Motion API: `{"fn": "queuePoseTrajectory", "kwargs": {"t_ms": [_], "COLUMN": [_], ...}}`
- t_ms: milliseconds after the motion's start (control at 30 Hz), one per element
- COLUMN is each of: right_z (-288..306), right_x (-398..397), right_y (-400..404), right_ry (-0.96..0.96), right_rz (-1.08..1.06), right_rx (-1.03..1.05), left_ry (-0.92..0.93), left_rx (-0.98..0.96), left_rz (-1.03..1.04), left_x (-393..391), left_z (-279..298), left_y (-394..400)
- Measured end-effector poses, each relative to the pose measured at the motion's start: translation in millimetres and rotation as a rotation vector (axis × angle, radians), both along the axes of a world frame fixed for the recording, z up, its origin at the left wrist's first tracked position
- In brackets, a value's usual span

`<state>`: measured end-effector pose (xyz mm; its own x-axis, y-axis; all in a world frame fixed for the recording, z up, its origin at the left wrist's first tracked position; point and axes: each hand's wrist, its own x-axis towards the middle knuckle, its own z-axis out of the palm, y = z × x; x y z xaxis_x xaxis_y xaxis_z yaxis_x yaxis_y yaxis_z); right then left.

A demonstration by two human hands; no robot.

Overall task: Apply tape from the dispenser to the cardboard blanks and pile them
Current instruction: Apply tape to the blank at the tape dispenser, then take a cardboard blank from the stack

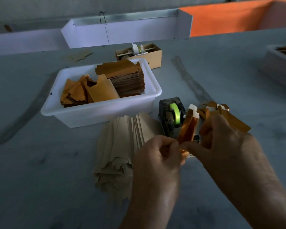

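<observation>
Left hand (157, 156) and right hand (224, 139) both pinching the near end of one folded orange blank (187, 129), fingers curled round it, blank lifted off the table (40, 179) and tilted up and away, white patch at its far tip. Directly behind it, dispenser (170, 116) with green tape roll (175, 113). Left of dispenser, fanned pale blanks (122, 142) lying on the table. Right of dispenser, behind the right hand, pile (221, 111) of orange blanks. Farther back, white tub (102, 111) holding more stacked blanks. Behind the tub, small carton (153, 55).
</observation>
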<state>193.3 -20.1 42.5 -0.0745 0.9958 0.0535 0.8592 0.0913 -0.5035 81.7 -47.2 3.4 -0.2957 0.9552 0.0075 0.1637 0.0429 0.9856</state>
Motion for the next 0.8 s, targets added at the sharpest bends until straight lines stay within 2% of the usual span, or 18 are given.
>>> {"fn": "queuePoseTrajectory", "kwargs": {"t_ms": [100,233,300,400,467,500,567,633,667,733,800], "right_z": [-8.0,-28.2,-35.5,-40.5,-43.5,-45.0,-46.8,-48.5,-51.9,-62.3,-71.4], "right_x": [7.9,8.5,9.3,13.1,21.6,28.4,44.5,57.5,62.2,66.2,65.7], "right_y": [2.5,4.3,3.6,6.0,14.4,21.7,38.8,56.9,64.7,77.5,83.5], "right_ry": [0.196,0.734,0.857,0.776,0.739,0.704,0.538,0.291,0.178,-0.021,-0.144], "right_rz": [0.006,0.049,0.038,0.062,0.019,-0.029,-0.143,-0.224,-0.247,-0.255,-0.262], "right_rx": [-0.009,-0.286,-0.34,-0.271,-0.22,-0.164,0.005,0.12,0.125,0.07,0.014], "left_ry": [-0.006,-0.128,-0.219,-0.13,0.006,0.158,0.63,1.021,1.113,1.146,1.082], "left_rx": [0.007,-0.067,-0.132,-0.196,-0.138,-0.095,-0.056,-0.144,-0.218,-0.297,-0.288], "left_rz": [-0.036,-0.026,-0.024,-0.11,-0.13,-0.09,0.04,0.166,0.195,0.215,0.232], "left_x": [-5.2,-6.8,-8.3,-11.9,-14.5,-17.6,-24.8,-32.1,-34.3,-36.1,-39.0], "left_z": [4.9,6.4,4.2,-1.9,-5.4,-8.2,-11.3,-14.3,-16.6,-18.3,-17.5], "left_y": [-0.2,3.4,5.0,4.1,4.2,5.9,11.8,19.1,23.0,29.9,35.6]}}
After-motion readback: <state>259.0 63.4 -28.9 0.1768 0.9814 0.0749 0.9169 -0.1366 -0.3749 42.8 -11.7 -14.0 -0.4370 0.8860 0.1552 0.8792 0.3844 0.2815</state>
